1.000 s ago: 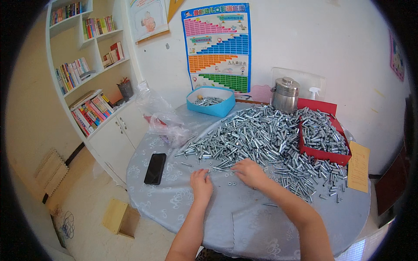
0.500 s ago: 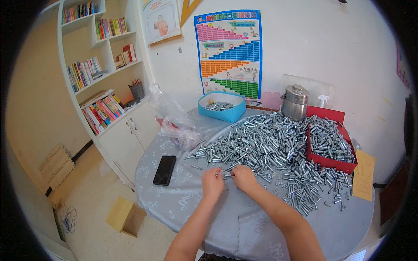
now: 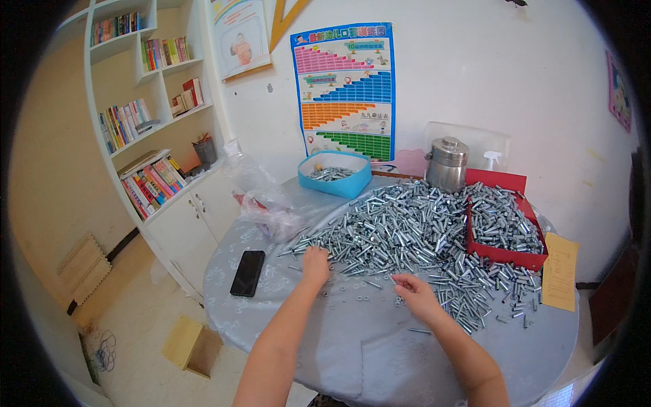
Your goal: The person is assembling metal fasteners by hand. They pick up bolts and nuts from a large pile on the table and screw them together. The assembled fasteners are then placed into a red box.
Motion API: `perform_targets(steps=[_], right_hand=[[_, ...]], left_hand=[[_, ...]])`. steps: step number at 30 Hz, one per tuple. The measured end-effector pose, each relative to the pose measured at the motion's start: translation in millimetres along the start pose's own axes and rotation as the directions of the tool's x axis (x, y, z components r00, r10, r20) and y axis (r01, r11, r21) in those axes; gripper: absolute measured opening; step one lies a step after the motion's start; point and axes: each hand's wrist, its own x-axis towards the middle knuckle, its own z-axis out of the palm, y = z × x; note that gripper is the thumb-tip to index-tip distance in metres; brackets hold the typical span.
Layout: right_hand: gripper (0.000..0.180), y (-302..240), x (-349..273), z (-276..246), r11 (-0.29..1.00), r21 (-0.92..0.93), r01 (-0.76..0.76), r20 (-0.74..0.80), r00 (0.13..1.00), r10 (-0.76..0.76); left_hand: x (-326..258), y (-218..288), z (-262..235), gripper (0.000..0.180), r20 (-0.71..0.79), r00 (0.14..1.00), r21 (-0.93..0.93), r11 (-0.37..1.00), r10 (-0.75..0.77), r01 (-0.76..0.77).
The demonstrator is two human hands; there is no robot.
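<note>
A large heap of silvery metal bolts with sleeves [image 3: 400,227] spreads over the grey-clothed table [image 3: 325,353]. At the heap's left front edge, my left hand [image 3: 316,268] has its fingers curled down and closed among the bolts; whatever they hold is hidden. My right hand [image 3: 416,297] hovers farther right, close to the heap's front edge, with index finger and thumb apart and nothing visible between them. Small nuts and washers [image 3: 363,298] lie scattered between the two hands. A single bolt [image 3: 420,331] rests in front of my right hand.
A red box [image 3: 505,254] full of bolts stands on the right, a blue box [image 3: 336,178] with more at the back. Around them are a steel canister [image 3: 447,165], a plastic bag [image 3: 271,210], a black phone [image 3: 247,273] and a tan paper [image 3: 560,273]. A wooden stool [image 3: 192,346] stands on the floor.
My hands, close together before, have parted: the left moved left to the heap's edge, the right moved right and nearer. A bolt now lies by my right forearm. The view has shifted slightly.
</note>
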Motion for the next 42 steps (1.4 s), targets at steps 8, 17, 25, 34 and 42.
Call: perform_targets(steps=[8, 17, 25, 34, 42], right_hand=[[0.020, 5.8, -2.8, -14.0, 0.960, 0.279, -0.031, 0.014, 1.000, 0.028], [0.043, -16.4, -6.5, -15.7, 0.943, 0.318, 0.102, -0.086, 0.993, -0.079], [0.043, -5.8, -14.5, -0.6, 0.979, 0.152, 0.135, -0.039, 0.991, -0.130], [0.040, -8.6, -19.5, 9.7, 0.991, -0.098, 0.086, 0.004, 0.996, -0.086], [0.025, 4.0, -17.1, 10.4, 0.671, -0.510, 0.539, 0.177, 0.829, -0.531]], left_hand=[[-9.4, 9.1, -17.1, 0.019, -0.110, 0.993, -0.188, 0.981, 0.030, -0.050], [-82.0, 99.7, -45.8, 0.024, 0.354, 0.935, -0.872, 0.369, 0.020, 0.322], [-104.5, 122.6, -39.5, 0.024, 0.386, 0.919, -0.910, 0.197, 0.077, 0.365], [-108.8, 117.3, -41.2, 0.031, 0.387, 0.917, -0.906, 0.225, 0.092, 0.360], [-106.7, 121.8, -53.1, 0.036, 0.338, 0.941, -0.922, 0.195, -0.013, 0.334]])
